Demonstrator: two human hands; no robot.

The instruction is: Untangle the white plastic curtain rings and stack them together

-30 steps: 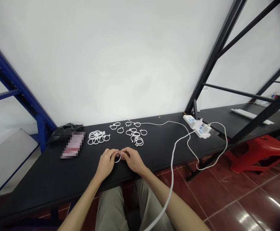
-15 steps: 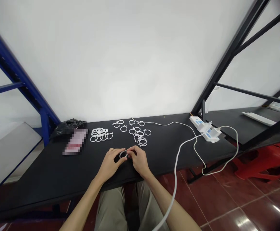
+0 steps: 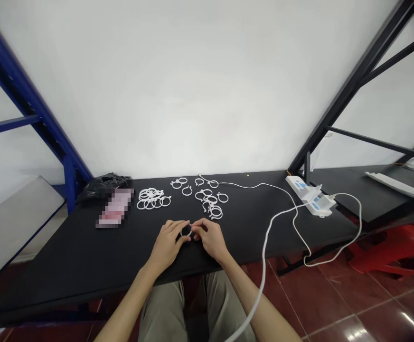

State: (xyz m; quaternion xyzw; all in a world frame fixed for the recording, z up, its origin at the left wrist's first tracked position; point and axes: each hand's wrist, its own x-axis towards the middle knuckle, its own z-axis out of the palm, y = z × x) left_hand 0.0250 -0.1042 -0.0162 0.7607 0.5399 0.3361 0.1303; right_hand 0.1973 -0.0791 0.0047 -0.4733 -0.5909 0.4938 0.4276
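Near the front edge of the black table point(image 3: 96, 256), a white plastic ring point(image 3: 182, 233) is held between both hands. My left hand point(image 3: 167, 242) grips its left side, thumb below and fingers above. The fingertips of my right hand point(image 3: 210, 237) pinch its right side, covering that part of the ring. Beyond my hands, a loose group of white open rings point(image 3: 223, 197) with small end tabs lies on the table. To the left is a heap of white rings point(image 3: 150, 204), several of them overlapping and looking closed.
A black plastic bag point(image 3: 102, 184) and a blurred pink item point(image 3: 116, 207) lie at the left. On the right, a white power strip point(image 3: 294, 184) has plugs in it, and a white cable point(image 3: 265, 251) crosses in front of my right forearm. A red stool point(image 3: 388, 251) stands beyond.
The view has shifted slightly, so the table things sit a little further right. Both hands keep their hold on the ring, with little change in grip.
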